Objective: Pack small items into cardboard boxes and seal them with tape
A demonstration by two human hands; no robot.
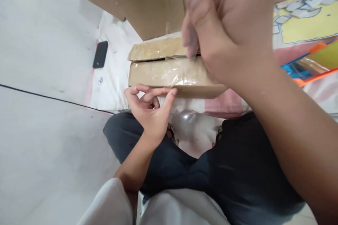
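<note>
A cardboard box (155, 74) lies in front of me, with shiny clear tape (182, 74) across its top and a dark gap along its flap seam. My left hand (149, 103) is at its near edge, thumb and index finger pinched together where the tape reaches the edge. Raised above the box's right part and close to the camera is my right hand (229, 24), its fingers curled. Whatever the right fingers hold, if anything, is hidden behind the hand, which also covers part of the box.
Behind stands a larger taped carton (155, 10). A black phone (100, 54) lies on the cloth at left, near a dark cable (52, 98). At right are a yellow sheet with paper scraps (308, 24) and an orange-edged item (317, 66). My knees flank the near side.
</note>
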